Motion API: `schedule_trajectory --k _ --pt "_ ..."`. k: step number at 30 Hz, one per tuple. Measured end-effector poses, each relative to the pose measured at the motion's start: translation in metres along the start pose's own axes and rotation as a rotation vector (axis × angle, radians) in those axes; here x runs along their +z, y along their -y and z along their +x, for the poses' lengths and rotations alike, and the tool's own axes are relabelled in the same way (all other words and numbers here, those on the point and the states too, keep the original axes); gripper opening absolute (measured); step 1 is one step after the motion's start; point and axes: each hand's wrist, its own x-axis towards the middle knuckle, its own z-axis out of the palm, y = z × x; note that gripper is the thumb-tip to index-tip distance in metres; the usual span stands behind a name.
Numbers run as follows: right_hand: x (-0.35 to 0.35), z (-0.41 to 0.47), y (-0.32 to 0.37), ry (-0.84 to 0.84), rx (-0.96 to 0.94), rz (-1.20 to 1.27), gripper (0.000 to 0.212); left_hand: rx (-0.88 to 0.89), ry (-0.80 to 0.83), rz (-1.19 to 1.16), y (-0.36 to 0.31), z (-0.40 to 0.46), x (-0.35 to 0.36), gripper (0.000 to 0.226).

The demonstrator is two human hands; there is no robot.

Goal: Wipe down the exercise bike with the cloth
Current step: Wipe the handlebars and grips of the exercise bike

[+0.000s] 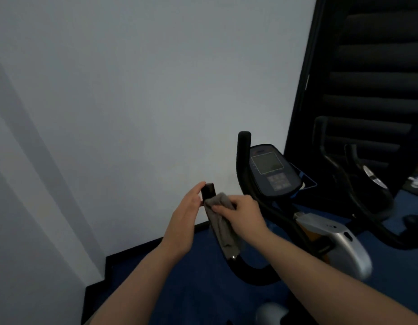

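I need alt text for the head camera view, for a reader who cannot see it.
A right hand wraps a grey cloth around the near handlebar of a black exercise bike, while the left hand touches the bar's tip. The bike's console faces a white wall.

The cloth (223, 227) hides the handlebar (209, 192) beneath the right hand (244, 213).

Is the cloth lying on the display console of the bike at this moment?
No, the grey cloth is wrapped on the near handlebar under the right hand, while the console stands bare further right.
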Motion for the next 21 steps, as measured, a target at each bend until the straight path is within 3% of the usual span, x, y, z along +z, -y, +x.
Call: schedule_trajectory --k 2,5,12,16,21 --pt "-0.003 0.013 0.014 0.041 -0.059 -0.052 0.006 0.022 0.005 -0.018 0.002 -0.001 0.000 0.054" --pt "0.014 0.006 0.015 0.005 -0.087 -0.037 0.014 0.066 0.007 -0.040 0.008 0.000 0.001 0.042" --pt "0.026 -0.013 0.008 0.039 -0.035 -0.155 0.031 0.086 0.053 -0.086 0.018 0.003 -0.001 0.060" --pt "0.034 -0.004 0.016 -0.063 -0.042 -0.152 0.039 0.109 0.052 -0.081 0.017 0.001 -0.002 0.047" --pt "0.036 -0.018 0.005 -0.103 -0.015 -0.225 0.023 0.122 0.074 -0.102 0.020 0.002 -0.004 0.052"
